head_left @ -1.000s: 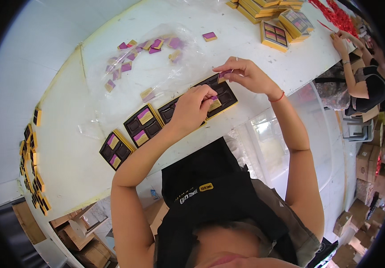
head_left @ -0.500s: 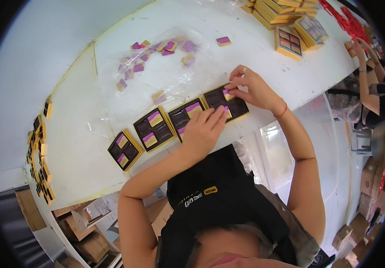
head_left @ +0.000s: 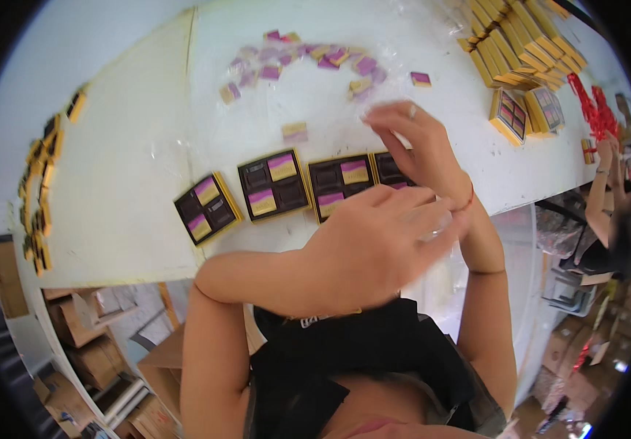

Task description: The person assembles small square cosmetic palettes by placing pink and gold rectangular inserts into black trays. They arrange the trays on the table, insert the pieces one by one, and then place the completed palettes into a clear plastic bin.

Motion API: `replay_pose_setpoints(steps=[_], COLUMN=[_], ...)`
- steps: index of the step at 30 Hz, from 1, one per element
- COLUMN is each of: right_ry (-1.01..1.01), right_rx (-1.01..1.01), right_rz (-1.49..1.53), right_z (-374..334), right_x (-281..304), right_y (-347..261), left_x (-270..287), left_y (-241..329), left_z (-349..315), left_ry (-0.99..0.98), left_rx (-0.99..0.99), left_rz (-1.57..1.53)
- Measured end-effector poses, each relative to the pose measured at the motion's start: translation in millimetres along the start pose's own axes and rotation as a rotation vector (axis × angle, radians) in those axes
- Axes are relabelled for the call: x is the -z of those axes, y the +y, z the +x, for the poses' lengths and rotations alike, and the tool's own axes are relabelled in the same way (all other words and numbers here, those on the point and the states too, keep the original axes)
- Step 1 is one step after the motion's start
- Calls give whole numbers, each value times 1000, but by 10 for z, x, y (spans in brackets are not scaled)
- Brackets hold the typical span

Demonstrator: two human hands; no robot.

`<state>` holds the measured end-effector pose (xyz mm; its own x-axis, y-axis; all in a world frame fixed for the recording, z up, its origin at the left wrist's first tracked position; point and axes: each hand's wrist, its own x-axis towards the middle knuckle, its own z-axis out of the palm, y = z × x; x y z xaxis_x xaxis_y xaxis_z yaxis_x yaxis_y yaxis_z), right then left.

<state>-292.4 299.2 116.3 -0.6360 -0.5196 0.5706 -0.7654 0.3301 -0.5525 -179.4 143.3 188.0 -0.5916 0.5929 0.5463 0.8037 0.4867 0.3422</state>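
My left hand (head_left: pixel 374 245), smeared by motion, crosses in front of my right wrist; a pale glint shows at its fingers, and I cannot make out whether it holds anything. Over the rightmost open box (head_left: pixel 391 167), my right hand (head_left: pixel 421 143) has its thumb and fingers apart with nothing visible in them. My hands hide most of that box. In the same row stand a dark-trayed box (head_left: pixel 339 174), another box (head_left: pixel 255 173) and a tilted box (head_left: pixel 220 214) at the left end. Purple-and-gold wrapped squares (head_left: pixel 282 168) sit in diagonal compartments of these trays.
Loose wrapped squares (head_left: pixel 270 72) lie on clear plastic beyond the row, with a lone square (head_left: pixel 421 79) to their right. Yellow boxes (head_left: pixel 524 36) are stacked at the back right. More small boxes (head_left: pixel 44 175) line the far left. Another person's arm (head_left: pixel 599 197) shows at right, near red strands (head_left: pixel 595 110).
My left hand has left the boxes and moved right and nearer me, up to my right wrist. My right hand has let go of the wrapped square in the rightmost box. The view has shifted.
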Motion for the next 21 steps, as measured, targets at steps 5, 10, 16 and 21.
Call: replay_pose_setpoints(steps=[5,10,16,21], right_ry=[-265,-423,-567,-665], right_rx=[67,-242,-356,-293], right_rz=[-427,-372,-295,-306], right_z=[681,688,759,870], right_x=[-335,-345,-359,-277], right_y=[617,896,903,939], left_x=[155,174,411,544], left_y=[370,356,185,26], left_z=[-216,-328,-345,-284], left_ry=[59,-15,-155,-313], left_rx=[19,41,-18,-15], left_rz=[-35,158,-68,-325])
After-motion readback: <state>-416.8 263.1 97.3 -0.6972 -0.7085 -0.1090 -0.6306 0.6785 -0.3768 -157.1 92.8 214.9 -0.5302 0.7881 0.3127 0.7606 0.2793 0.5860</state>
